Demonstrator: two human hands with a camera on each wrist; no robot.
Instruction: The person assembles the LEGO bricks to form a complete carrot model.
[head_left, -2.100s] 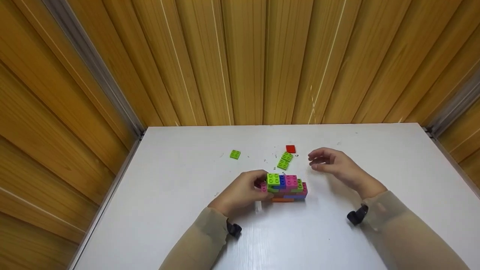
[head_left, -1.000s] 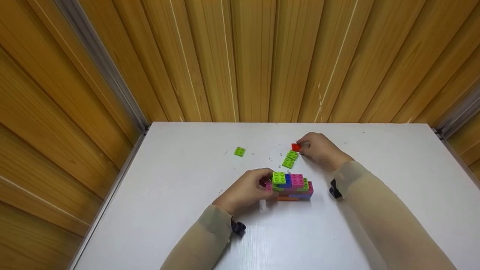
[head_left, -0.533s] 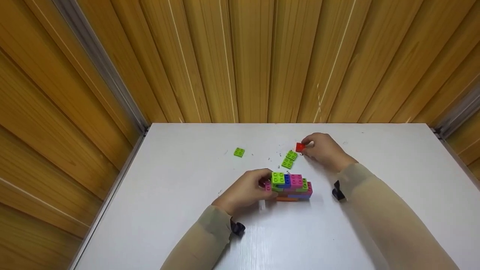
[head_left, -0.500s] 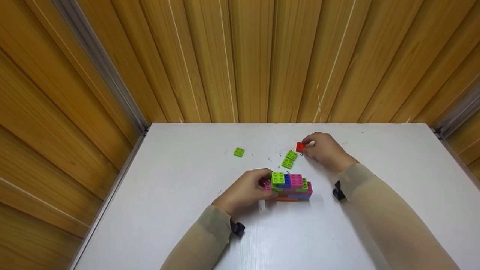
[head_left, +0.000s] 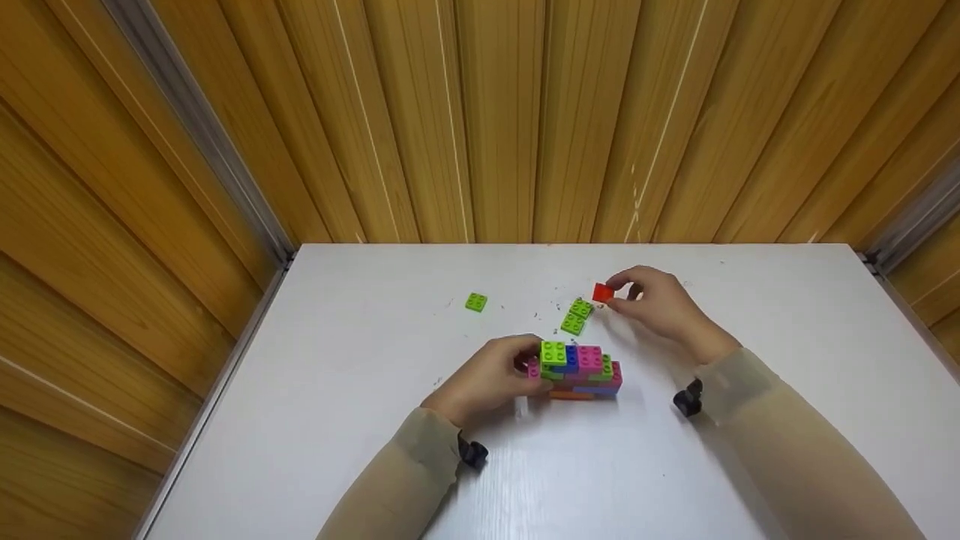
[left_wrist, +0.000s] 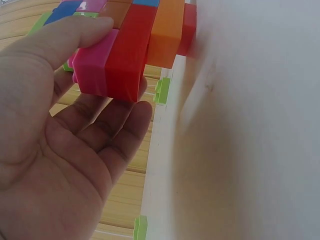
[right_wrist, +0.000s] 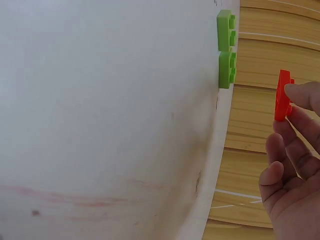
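My left hand [head_left: 487,379] grips the left end of a stepped stack of building bricks [head_left: 591,361] in pink, blue, green, purple and orange. In the left wrist view the thumb lies on one side of the stack [left_wrist: 131,55] and its pink and red end faces the palm. Behind and right of the stack, my right hand [head_left: 664,304] pinches a thin red brick [head_left: 602,293] between thumb and fingers. The right wrist view shows this red brick [right_wrist: 282,95] held off the white surface, with bumps along one side.
Two flat green bricks [head_left: 573,322] lie corner to corner between the stack and the red brick. Farther left sits a single green brick [head_left: 476,301]. The white table [head_left: 337,360] ends at a wood-patterned wall [head_left: 495,127], with another along the left side.
My right hand has moved in from the right, taken hold of the red brick and drawn it slightly right, off the table. The left hand keeps its grip on the stack in nearly the same place.
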